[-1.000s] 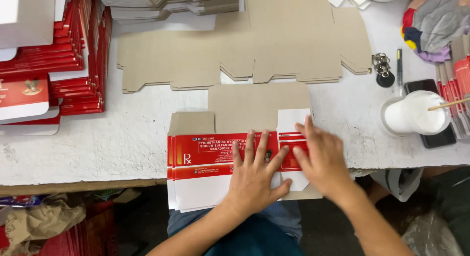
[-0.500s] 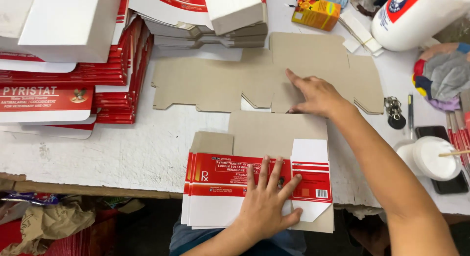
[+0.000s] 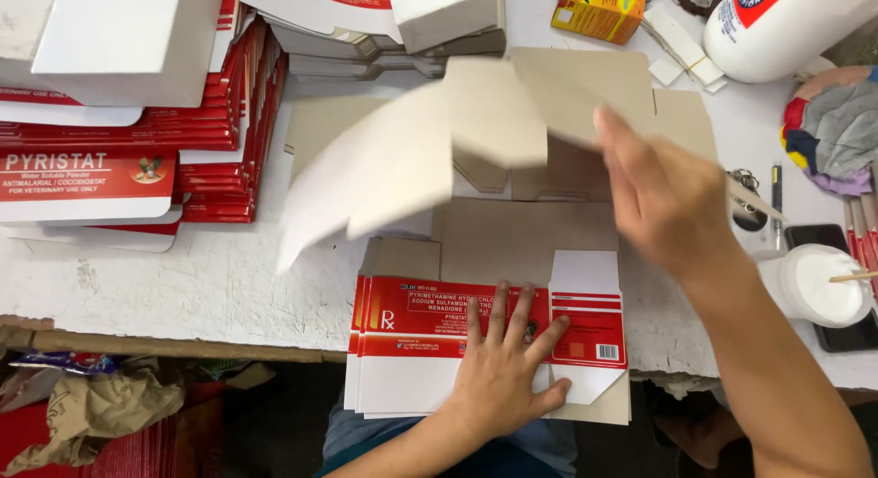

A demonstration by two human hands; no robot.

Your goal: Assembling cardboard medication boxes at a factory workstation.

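My left hand lies flat, fingers spread, on a stack of folded red and white cartons at the table's front edge. My right hand is raised over the table and grips a flat grey-brown cardboard blank by its right side. The blank is lifted off the table, tilted and blurred by motion. More flat blanks lie on the table beneath it.
Tall piles of red and white flat cartons fill the left. A white glue bottle, a small orange box, a cloth, a white cup with a stick, a phone and pens stand at the right.
My right hand went from the carton stack up to the cardboard blanks, took hold of one and lifted it off the pile. My left hand stayed on the stack.
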